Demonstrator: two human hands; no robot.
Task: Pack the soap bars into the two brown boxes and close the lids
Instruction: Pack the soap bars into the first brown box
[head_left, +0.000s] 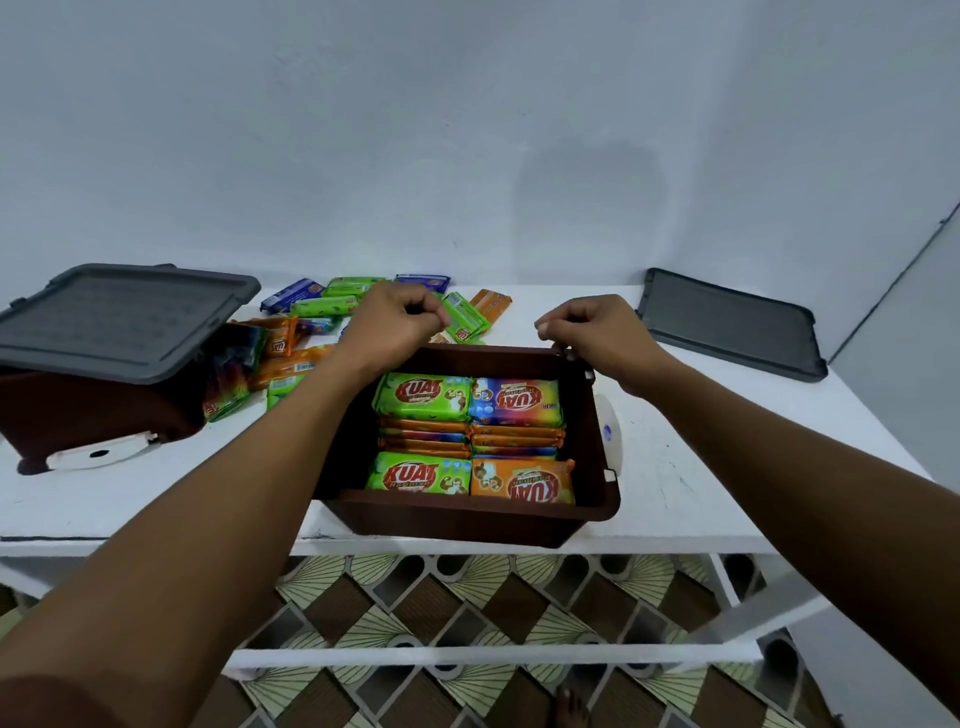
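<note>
Wrapped soap bars (470, 436) fill the open brown plastic box (467, 519) on the white table (701, 467). Left hand (397, 317), fingers curled together and empty, hovers over its far rim; right hand (595, 332), likewise curled, touches the far-right corner.

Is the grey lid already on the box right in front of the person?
No, the box stands open with soap bars showing inside, and a grey lid lies on the table to its right.

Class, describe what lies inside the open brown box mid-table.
The open brown box holds soap bars: two green, one rainbow, one orange lying flat, more on edge between them. Whatever lies beneath is covered.
</note>
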